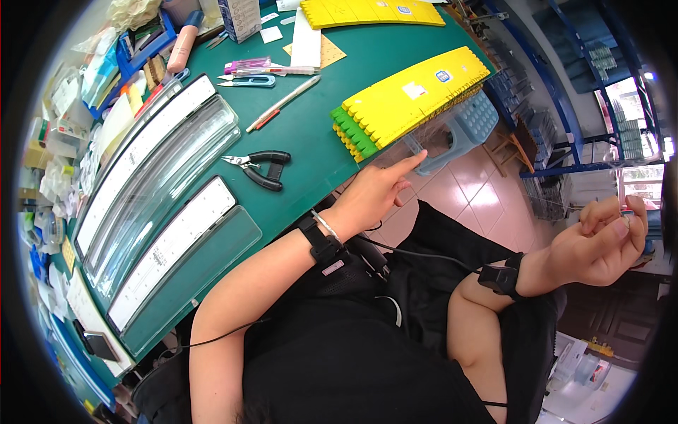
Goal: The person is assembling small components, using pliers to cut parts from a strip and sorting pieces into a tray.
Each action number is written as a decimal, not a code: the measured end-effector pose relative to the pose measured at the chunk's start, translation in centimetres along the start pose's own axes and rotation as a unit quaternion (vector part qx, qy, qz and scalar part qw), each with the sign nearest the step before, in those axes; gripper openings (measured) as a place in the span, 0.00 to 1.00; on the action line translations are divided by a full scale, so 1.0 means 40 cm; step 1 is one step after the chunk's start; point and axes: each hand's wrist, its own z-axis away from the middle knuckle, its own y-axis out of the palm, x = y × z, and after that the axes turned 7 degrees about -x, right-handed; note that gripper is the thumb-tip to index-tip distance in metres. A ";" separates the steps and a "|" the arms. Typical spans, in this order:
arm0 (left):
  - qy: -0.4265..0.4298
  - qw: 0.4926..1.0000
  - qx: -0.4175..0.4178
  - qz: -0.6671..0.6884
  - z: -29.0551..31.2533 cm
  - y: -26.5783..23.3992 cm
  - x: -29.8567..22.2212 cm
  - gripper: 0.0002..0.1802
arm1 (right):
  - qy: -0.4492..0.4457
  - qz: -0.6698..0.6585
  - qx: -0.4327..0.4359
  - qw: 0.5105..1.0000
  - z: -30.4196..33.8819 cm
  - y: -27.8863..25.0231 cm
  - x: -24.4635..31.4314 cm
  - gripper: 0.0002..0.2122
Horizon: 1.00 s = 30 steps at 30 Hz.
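A long yellow board with notched edges lies at the table's front edge, over a green notched board. Fine clear strands or film show along its near side. My left hand is just in front of it, index finger stretched toward the clear strands and the other fingers loosely bent. Whether the fingertip touches them I cannot tell. Far to the right, my right hand is raised off the table, its fingers pinched together. Something tiny shows at the fingertips, too small to name.
On the green table lie black-handled nippers, blue snips, pens and long clear cases. Another yellow board sits at the back. A blue stool stands beyond the table edge. Clutter crowds the left.
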 end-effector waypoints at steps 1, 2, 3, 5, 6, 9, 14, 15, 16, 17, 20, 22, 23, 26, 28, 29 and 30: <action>-0.033 0.999 0.019 -0.014 -0.001 -0.006 -0.012 0.38 | 0.000 0.000 0.000 1.000 -0.001 0.002 0.001 0.09; -0.033 0.999 0.018 -0.014 -0.001 -0.007 -0.019 0.38 | -0.007 0.005 -0.012 1.000 -0.005 0.003 0.002 0.09; -0.034 0.999 0.013 -0.017 -0.001 -0.007 -0.025 0.38 | -0.014 0.011 -0.024 1.000 -0.007 0.005 0.003 0.09; -0.035 0.999 0.007 -0.021 -0.001 -0.004 -0.019 0.37 | -0.014 0.005 -0.025 1.000 -0.010 0.010 0.005 0.09; -0.003 0.999 -0.008 -0.034 0.000 0.000 -0.002 0.33 | -0.013 -0.001 -0.026 1.000 -0.010 0.013 0.006 0.09; 0.021 0.999 -0.036 -0.020 0.003 0.009 0.009 0.26 | -0.004 -0.004 -0.021 1.000 -0.009 0.015 0.007 0.09; -0.008 1.000 -0.014 0.026 0.016 -0.004 -0.025 0.18 | -0.004 -0.017 -0.013 1.000 -0.002 0.014 0.003 0.09; -0.026 1.000 -0.002 0.016 0.020 -0.007 -0.029 0.16 | -0.002 -0.023 -0.010 1.000 -0.001 0.015 0.001 0.09; -0.043 0.999 0.010 0.006 0.022 -0.009 -0.031 0.14 | -0.001 -0.025 -0.010 1.000 0.001 0.016 -0.001 0.09; -0.043 0.999 0.011 0.006 0.023 -0.008 -0.031 0.14 | 0.002 -0.030 -0.003 1.000 0.002 0.014 -0.003 0.09; -0.006 0.998 -0.046 -0.035 0.022 -0.002 -0.027 0.12 | 0.011 -0.031 0.002 0.999 0.003 0.018 0.000 0.09; 0.014 0.997 -0.062 -0.032 0.020 0.001 -0.026 0.14 | 0.017 -0.027 0.000 0.999 0.008 0.023 0.005 0.09; 0.014 0.997 -0.062 -0.032 0.018 0.003 -0.025 0.14 | 0.031 -0.038 0.010 0.999 0.010 0.026 0.008 0.08; 0.049 0.992 -0.099 -0.053 0.011 0.013 -0.015 0.15 | 0.057 -0.067 0.030 0.996 0.021 0.043 0.011 0.07; 0.116 0.981 -0.136 -0.070 0.003 0.022 0.002 0.14 | 0.069 -0.086 0.042 0.993 0.028 0.052 0.004 0.07; 0.116 0.982 -0.135 -0.069 0.001 0.024 0.000 0.14 | 0.078 -0.086 0.057 0.992 0.031 0.053 -0.001 0.07; 0.108 0.986 -0.123 -0.042 -0.001 0.024 -0.003 0.13 | 0.087 -0.087 0.072 0.990 0.034 0.053 -0.005 0.06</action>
